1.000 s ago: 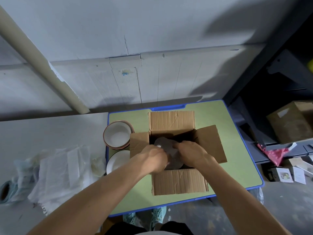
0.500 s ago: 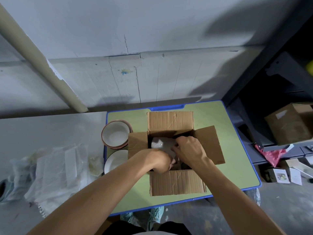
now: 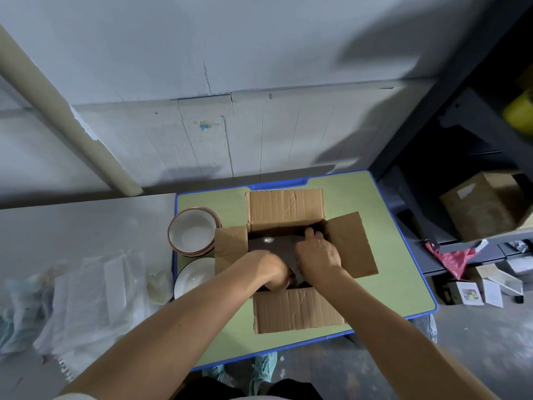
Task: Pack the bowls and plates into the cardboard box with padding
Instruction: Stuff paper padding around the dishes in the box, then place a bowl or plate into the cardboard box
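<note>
An open cardboard box (image 3: 284, 207) stands on the green table (image 3: 389, 272), its four flaps spread out. Both hands reach into it. A grey padding-wrapped dish (image 3: 271, 245) lies low inside, in shadow. My left hand (image 3: 274, 271) grips its near edge, fingertips hidden under it. On its right side is my right hand (image 3: 317, 255), fingers curled over it and thumb pointing up. Left of the box stands a stack of white bowls with brown rims (image 3: 191, 233), and a white plate (image 3: 196, 277) lies nearer to me.
Translucent padding sheets (image 3: 86, 295) lie in a heap on the grey surface to the left. A dark shelf unit with a brown carton (image 3: 484, 209) stands at the right, with papers and a red bag (image 3: 455, 259) below. The wall runs just behind the table.
Both hands have lowered the wrapped dish from the box's opening down inside it. The right hand has shifted toward the box's far right corner.
</note>
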A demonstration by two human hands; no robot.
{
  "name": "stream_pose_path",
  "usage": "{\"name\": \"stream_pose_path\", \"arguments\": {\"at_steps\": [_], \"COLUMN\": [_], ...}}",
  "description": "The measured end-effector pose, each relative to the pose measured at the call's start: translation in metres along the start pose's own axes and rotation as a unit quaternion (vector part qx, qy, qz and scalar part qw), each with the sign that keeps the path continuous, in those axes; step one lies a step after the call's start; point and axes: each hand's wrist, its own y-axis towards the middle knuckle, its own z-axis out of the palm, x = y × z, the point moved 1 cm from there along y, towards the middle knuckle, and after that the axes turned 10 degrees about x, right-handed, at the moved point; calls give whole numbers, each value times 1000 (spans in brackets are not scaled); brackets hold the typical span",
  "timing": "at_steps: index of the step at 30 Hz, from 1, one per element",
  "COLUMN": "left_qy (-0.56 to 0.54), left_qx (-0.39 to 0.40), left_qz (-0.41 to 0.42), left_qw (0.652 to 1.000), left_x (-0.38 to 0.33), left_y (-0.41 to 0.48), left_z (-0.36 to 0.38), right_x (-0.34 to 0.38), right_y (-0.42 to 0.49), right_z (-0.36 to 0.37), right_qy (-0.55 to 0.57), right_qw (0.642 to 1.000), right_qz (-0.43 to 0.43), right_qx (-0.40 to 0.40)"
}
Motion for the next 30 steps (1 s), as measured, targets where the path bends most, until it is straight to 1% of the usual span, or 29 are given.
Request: {"name": "stream_pose_path", "arguments": {"at_steps": [2, 4, 5, 7, 9, 12, 15, 17, 18, 20, 24, 26, 28, 30], "left_qy": [-13, -14, -12, -28, -32, 26, -5, -35, -49, -87, -179, -197, -193, -202], "left_qx": [-7, -35, -67, -167, -262, -387, -486, -534, -552, -567, -572, -565, -552, -539], "left_qz": [4, 7, 8, 10, -3, -15, 23, 40, 42, 32, -30, -42, -58, -77], "left_qw": [1000, 999, 998, 986, 965, 922, 874, 844, 831, 819, 800, 800, 809, 814], "left_x": [-2, -4, -3, -1, 3, 19, 36, 45, 48, 54, 67, 75, 85, 95], "left_y": [-6, -15, -20, -30, -42, -53, -65, -75, -79, -86, -93, -96, -99, -100], "left_z": [-3, -2, 0, 5, 12, 25, 48, 64, 71, 83, 101, 108, 117, 129], "right_x": [1, 0, -1, -3, -4, -5, -11, -16, -18, -18, 12, 34, 57, 78], "right_y": [0, -1, -2, -5, -9, -16, -24, -28, -29, -32, -42, -48, -55, -60], "right_z": [-1, -2, -2, -4, -6, -8, -10, -12, -15, -21, -39, -48, -55, -54], "right_qy": [8, 12, 16, 27, 36, 38, 55, 66, 73, 90, 103, 107, 102, 61], "right_qw": [1000, 1000, 1000, 999, 998, 995, 989, 984, 981, 973, 956, 943, 933, 925], "right_qz": [6, 3, -3, -17, -33, -65, -84, -96, -103, -116, -166, -202, -241, -276], "right_qx": [-14, -26, -25, -30, -48, -70, -110, -137, -151, -177, -221, -243, -248, -254]}}
